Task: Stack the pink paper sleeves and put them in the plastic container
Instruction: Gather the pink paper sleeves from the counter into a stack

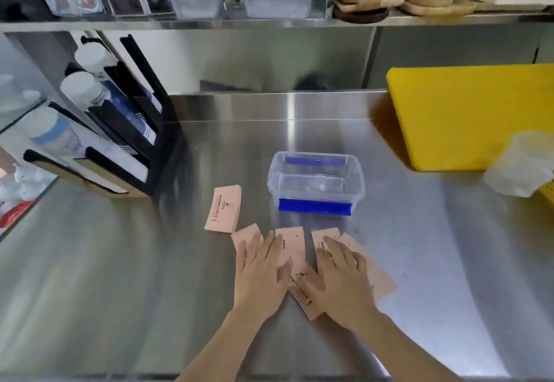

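Several pink paper sleeves (292,247) lie spread flat on the steel counter (120,276) in front of me. My left hand (259,270) rests palm down on the left ones, fingers apart. On the right ones my right hand (338,276) presses flat in the same way. A small neat stack of pink sleeves (223,209) sits apart to the upper left. Just behind the loose sleeves stands the clear plastic container (359,181) with blue clips, open and with nothing inside.
A black cup dispenser rack (126,130) with paper cups stands at the left. A yellow cutting board (467,115) lies at the right, with a stack of clear lids (521,166) beside it. A shelf above holds plastic boxes and wooden boards.
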`<state>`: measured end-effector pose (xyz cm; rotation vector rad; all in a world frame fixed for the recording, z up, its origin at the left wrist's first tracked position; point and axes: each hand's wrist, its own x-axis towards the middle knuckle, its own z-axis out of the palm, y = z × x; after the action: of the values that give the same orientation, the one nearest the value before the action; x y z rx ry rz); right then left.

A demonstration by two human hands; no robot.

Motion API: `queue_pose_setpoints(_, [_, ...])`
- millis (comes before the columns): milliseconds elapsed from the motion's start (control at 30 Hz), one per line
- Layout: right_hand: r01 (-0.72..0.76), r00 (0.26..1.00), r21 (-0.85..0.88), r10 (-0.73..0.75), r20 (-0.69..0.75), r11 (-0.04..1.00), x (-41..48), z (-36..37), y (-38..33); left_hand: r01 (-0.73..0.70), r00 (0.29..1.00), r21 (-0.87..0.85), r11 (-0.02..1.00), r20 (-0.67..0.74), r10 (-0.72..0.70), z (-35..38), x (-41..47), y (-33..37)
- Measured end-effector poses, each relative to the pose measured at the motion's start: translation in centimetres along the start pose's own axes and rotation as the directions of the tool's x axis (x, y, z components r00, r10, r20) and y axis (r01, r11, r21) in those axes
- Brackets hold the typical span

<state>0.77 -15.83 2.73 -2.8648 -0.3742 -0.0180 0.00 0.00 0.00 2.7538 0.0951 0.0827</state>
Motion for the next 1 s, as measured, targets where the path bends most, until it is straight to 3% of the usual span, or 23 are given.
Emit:
queue_pose_setpoints(133, [-0.006, 0.989, -0.002, 0.006, 0.148, 1.000, -1.1, 2.1, 0.4, -0.082, 0.993, 0.079, 0.994, 0.094, 0.074, 1.1, 0.0, -0.2])
queue_pose_setpoints(267, [0.023, 0.996, 0.034, -0.026, 0.081, 0.999, -1.1, 2.5, 0.2, -0.115, 0.982, 0.059, 0.992, 0.159, 0.104, 1.3, 0.6, -0.1])
queue_pose_setpoints(500, [-0.131, 0.983, 0.195, 0.102, 0.151, 0.972, -0.5, 2.3, 0.1, 0.025, 0.990, -0.217, 0.976, 0.139, 0.005, -0.4, 1.4, 1.2])
queue_pose_setpoints(600, [-0.107, 0.986, 0.305, 0.061, 0.156, 0.946, -0.5, 1.1, 0.4, 0.077, 0.987, -0.403, 0.912, 0.159, -0.012, -1.9, 1.7, 1.5])
queue_pose_setpoints(700, [-0.075, 0.990, 0.470, 0.008, 0.143, 0.879, -0.3, -0.6, 1.5, 0.035, 0.983, -0.474, 0.880, 0.173, 0.054, -2.7, 1.8, 1.3])
queue_pose_setpoints(767, [-0.150, 0.988, 0.565, 0.144, 0.055, 0.812, 0.0, -1.4, 2.8, 0.019, 0.979, -0.476, 0.879, 0.185, 0.079, -2.8, 1.8, 1.5])
queue_pose_setpoints(833, [-0.281, 0.931, 0.592, 0.365, -0.024, 0.755, 0.6, -1.7, 4.4, 0.018, 0.972, -0.491, 0.871, 0.213, 0.100, -2.7, 1.6, 1.9])
queue_pose_setpoints(900, [-0.455, 0.861, 0.407, 0.508, -0.025, 0.792, 1.3, -1.6, 6.1, 0.010, 0.967, -0.513, 0.858, 0.225, 0.123, -2.4, 1.6, 2.4])
queue_pose_setpoints(1000, [-0.585, 0.811, 0.190, 0.572, 0.123, 0.789, 2.0, -1.1, 8.0, -0.015, 0.962, -0.500, 0.866, 0.229, 0.149, -2.3, 1.9, 2.9])
